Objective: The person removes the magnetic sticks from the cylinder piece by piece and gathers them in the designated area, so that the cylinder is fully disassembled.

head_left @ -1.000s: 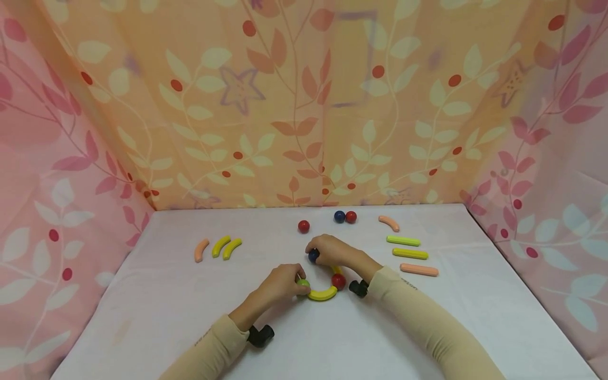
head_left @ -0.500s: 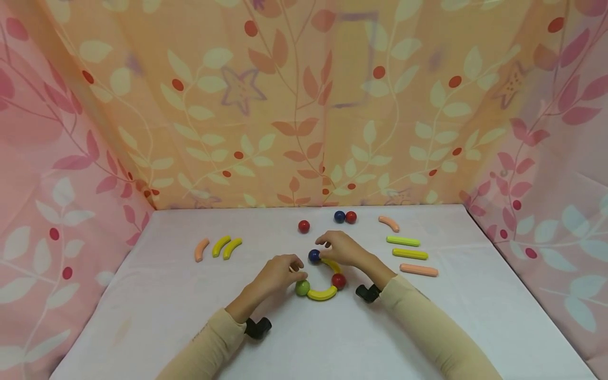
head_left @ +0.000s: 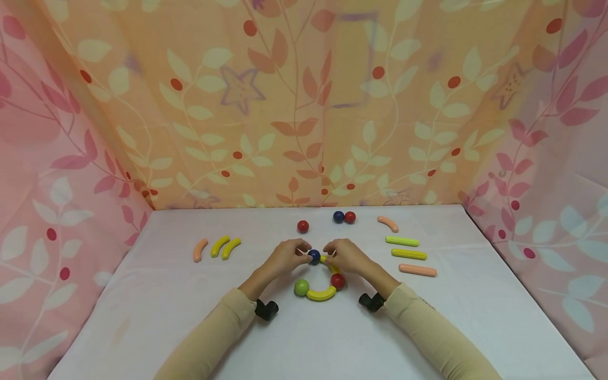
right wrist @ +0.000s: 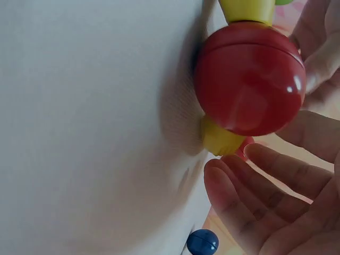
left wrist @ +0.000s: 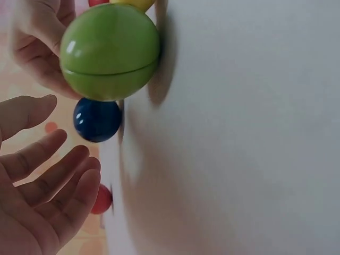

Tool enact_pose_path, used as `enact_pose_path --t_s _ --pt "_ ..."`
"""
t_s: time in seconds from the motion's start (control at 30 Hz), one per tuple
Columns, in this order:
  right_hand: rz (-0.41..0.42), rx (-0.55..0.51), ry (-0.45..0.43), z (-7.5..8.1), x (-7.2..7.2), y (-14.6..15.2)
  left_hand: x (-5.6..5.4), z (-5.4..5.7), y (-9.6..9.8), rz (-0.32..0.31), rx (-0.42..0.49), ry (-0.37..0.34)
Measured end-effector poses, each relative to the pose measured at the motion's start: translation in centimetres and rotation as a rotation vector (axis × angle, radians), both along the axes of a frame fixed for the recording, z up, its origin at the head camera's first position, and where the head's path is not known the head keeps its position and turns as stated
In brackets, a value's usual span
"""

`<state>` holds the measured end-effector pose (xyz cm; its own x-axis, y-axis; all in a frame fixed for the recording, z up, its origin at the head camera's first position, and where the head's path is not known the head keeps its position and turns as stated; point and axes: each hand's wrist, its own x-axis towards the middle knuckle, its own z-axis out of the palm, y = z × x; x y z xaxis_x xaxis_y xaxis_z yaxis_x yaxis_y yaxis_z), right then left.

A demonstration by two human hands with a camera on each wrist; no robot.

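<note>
A blue ball (head_left: 314, 257), an upper yellow curved piece (head_left: 334, 268), a red ball (head_left: 338, 282), a lower yellow curved piece (head_left: 321, 294) and a green ball (head_left: 301, 287) form a partial ring on the table. My left hand (head_left: 287, 258) is left of the blue ball, thumb tip right at its side; the left wrist view shows its fingers spread with nothing between them. Beside the upper yellow piece is my right hand (head_left: 348, 256), fingers loosely bent around its far end. In the right wrist view the red ball (right wrist: 249, 79) hides much of that piece.
Behind the ring lie a red ball (head_left: 303, 226) and a touching blue (head_left: 339, 217) and red pair (head_left: 350, 217). Orange (head_left: 200, 250) and yellow curved pieces (head_left: 231, 248) lie left. At right are an orange curved piece (head_left: 388, 224) and several straight sticks (head_left: 409, 254). Patterned curtains surround the table.
My left hand has left the green ball and moved up and right to the blue ball. The right hand has let go of the blue ball and shifted right to the upper yellow piece.
</note>
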<state>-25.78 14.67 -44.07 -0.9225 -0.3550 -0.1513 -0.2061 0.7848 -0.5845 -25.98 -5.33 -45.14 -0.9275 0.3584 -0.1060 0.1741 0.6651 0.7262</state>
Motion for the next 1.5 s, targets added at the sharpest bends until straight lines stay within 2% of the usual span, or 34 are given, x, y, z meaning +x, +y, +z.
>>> enact_pose_path --t_s 0.33,0.6,0.77,0.93,1.07,1.17,1.23,1.3,1.5 --pt "-0.022 0.066 0.018 -0.8 -0.1 -0.6 -1.3 -0.5 1.9 -0.049 -0.038 -0.031" --pt "-0.055 0.091 0.004 -0.9 -0.1 -0.9 -1.4 -0.6 2.4 -0.072 -0.083 -0.009" --pt "-0.055 0.095 0.011 -0.9 0.0 -0.8 -1.5 -0.7 2.5 -0.062 -0.108 0.012" --pt "-0.047 0.089 0.024 -1.0 0.0 -0.7 -1.4 -0.8 2.7 0.004 -0.092 0.007" --pt "-0.052 0.078 0.016 -1.0 0.0 -0.8 -1.3 -0.7 2.8 0.103 -0.061 -0.011" --pt "-0.048 0.080 0.010 -0.9 0.1 -0.7 -1.4 -0.5 2.7 0.192 -0.044 0.026" --pt "-0.052 0.078 0.002 -0.8 0.1 -0.7 -1.6 -0.3 2.4 0.231 -0.039 0.067" --pt "-0.059 0.075 -0.004 -0.8 0.1 -0.7 -1.7 -0.1 2.1 0.240 -0.028 0.091" --pt "-0.067 0.060 -0.024 -0.8 0.2 -0.7 -1.9 -0.3 1.0 0.215 -0.009 0.085"
